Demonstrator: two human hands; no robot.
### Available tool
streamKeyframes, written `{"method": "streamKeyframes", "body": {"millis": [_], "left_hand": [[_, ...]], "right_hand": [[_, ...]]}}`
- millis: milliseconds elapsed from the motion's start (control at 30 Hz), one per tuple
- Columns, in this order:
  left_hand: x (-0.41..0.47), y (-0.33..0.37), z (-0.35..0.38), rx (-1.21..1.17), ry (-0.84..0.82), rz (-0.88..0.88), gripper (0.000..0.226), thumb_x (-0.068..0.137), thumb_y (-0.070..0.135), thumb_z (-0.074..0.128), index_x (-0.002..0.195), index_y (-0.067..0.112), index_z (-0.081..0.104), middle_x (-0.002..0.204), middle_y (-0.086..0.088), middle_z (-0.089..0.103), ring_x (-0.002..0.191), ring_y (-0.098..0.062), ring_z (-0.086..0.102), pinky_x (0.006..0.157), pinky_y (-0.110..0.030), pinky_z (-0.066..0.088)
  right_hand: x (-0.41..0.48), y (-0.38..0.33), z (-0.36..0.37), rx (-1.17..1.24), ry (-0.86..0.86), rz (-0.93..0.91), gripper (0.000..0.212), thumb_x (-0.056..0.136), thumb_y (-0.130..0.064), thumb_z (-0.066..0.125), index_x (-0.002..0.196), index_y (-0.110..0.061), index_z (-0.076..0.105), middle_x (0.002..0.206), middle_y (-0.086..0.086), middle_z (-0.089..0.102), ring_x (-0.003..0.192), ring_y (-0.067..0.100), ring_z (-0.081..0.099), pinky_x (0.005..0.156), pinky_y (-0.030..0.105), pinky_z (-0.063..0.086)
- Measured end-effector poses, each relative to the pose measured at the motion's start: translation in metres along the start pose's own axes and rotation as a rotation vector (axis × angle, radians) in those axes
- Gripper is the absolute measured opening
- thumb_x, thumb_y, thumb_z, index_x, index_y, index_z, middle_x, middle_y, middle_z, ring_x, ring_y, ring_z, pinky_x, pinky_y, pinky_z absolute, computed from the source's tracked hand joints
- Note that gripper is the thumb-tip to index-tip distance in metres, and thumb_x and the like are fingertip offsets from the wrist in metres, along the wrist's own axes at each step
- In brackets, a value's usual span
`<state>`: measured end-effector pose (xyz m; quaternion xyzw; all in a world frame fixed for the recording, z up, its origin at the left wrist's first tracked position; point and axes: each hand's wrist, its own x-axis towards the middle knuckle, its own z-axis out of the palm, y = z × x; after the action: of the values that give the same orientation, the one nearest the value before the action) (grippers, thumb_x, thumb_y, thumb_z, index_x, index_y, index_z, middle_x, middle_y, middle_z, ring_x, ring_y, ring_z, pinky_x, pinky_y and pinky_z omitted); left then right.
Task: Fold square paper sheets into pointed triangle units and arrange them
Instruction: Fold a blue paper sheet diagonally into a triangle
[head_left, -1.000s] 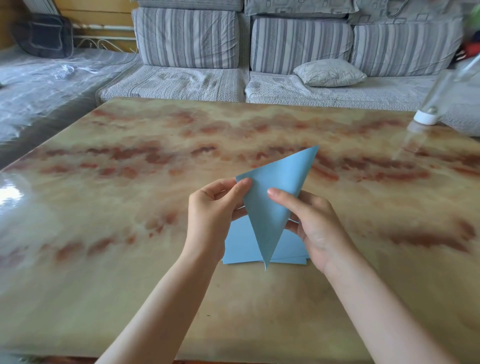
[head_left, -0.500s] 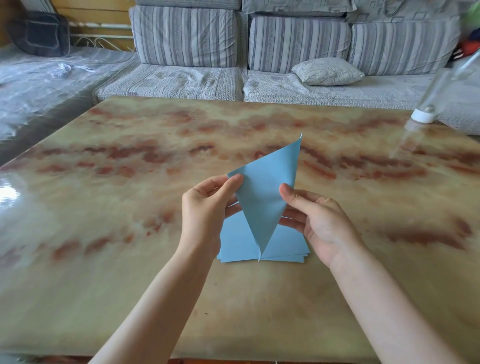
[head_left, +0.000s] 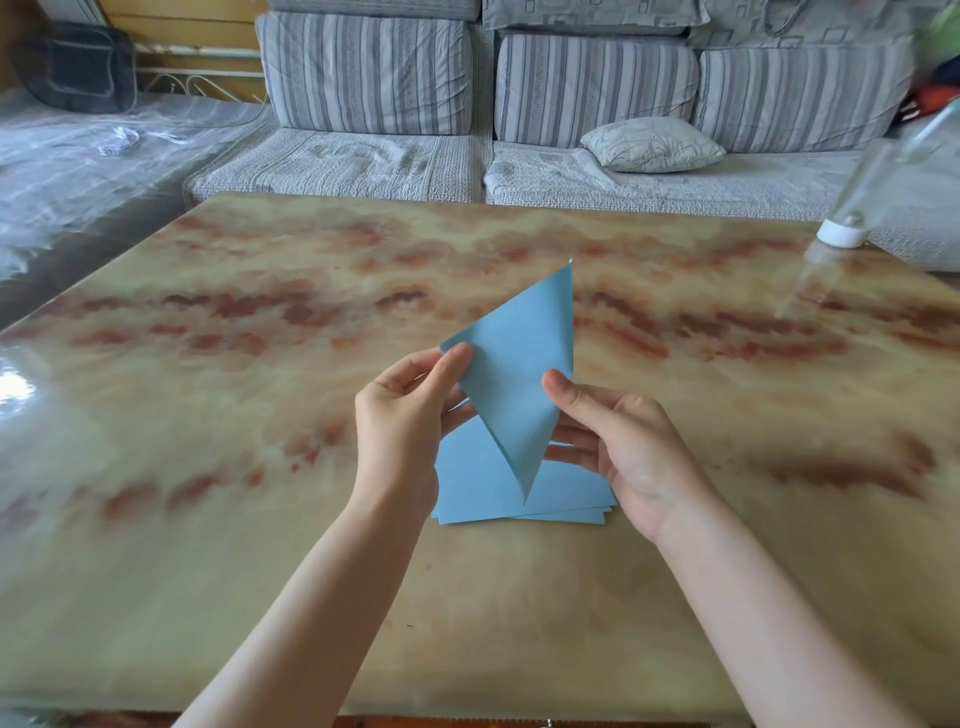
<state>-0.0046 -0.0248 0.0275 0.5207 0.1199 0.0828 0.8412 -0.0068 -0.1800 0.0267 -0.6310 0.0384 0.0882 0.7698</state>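
2 hands hold 1 folded blue sheet up over the marbled table.
The left hand pinches the sheet's left corner between thumb and forefinger; the sheet hangs as a long triangle (1 tip up, 1 tip down) above a flat stack of blue sheets; the right hand pinches its right edge, thumb in front, fingers behind; far right, a blurred clear bottle stands on its white cap.
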Motion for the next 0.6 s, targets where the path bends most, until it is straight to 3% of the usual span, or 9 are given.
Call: {"method": "streamKeyframes", "body": {"millis": [133, 233, 300, 467, 600], "left_hand": [[-0.0015, 0.0021, 0.0007, -0.056, -0.057, -0.065, 0.005, 0.086, 0.011, 0.067, 0.085, 0.006, 0.067, 0.086, -0.009, 0.075, 0.075, -0.017, 0.072, 0.064, -0.022, 0.056], [-0.0011, 0.0034, -0.0005, -0.094, -0.081, -0.109, 0.005, 0.087, 0.011, 0.065, 0.083, 0.008, 0.066, 0.083, -0.006, 0.075, 0.075, -0.016, 0.073, 0.064, -0.021, 0.056], [-0.0004, 0.0030, -0.0014, -0.102, -0.080, -0.125, 0.007, 0.087, 0.011, 0.065, 0.081, 0.009, 0.065, 0.082, -0.005, 0.075, 0.073, -0.015, 0.073, 0.064, -0.021, 0.056], [0.0034, 0.0015, -0.0047, -0.149, -0.063, -0.137, 0.007, 0.087, 0.010, 0.064, 0.081, 0.009, 0.064, 0.082, -0.005, 0.075, 0.073, -0.014, 0.072, 0.065, -0.021, 0.057], [0.0056, 0.0006, -0.0055, -0.208, -0.068, -0.178, 0.002, 0.088, 0.009, 0.063, 0.087, 0.007, 0.064, 0.083, -0.005, 0.075, 0.073, -0.014, 0.073, 0.062, -0.022, 0.057]], "right_hand": [[0.0001, 0.0005, 0.0021, 0.009, 0.063, -0.035, 0.023, 0.077, -0.023, 0.072, 0.090, -0.004, 0.074, 0.088, 0.012, 0.075, 0.075, 0.022, 0.072, 0.066, 0.024, 0.057], [0.0012, 0.0016, 0.0040, -0.014, 0.087, -0.051, 0.017, 0.078, -0.020, 0.072, 0.086, -0.005, 0.074, 0.084, 0.011, 0.075, 0.069, 0.019, 0.071, 0.062, 0.021, 0.055], [0.0017, 0.0026, 0.0045, -0.029, 0.097, -0.060, 0.019, 0.076, -0.022, 0.073, 0.084, -0.005, 0.074, 0.083, 0.010, 0.075, 0.068, 0.018, 0.071, 0.061, 0.021, 0.055], [-0.0002, 0.0030, 0.0027, -0.047, -0.006, -0.002, 0.046, 0.065, -0.038, 0.072, 0.093, -0.001, 0.074, 0.093, 0.011, 0.075, 0.079, 0.021, 0.072, 0.065, 0.024, 0.055], [-0.0016, 0.0034, 0.0021, -0.048, 0.020, -0.030, 0.024, 0.076, -0.023, 0.072, 0.086, -0.001, 0.074, 0.087, 0.012, 0.075, 0.073, 0.020, 0.071, 0.065, 0.022, 0.055]]}}
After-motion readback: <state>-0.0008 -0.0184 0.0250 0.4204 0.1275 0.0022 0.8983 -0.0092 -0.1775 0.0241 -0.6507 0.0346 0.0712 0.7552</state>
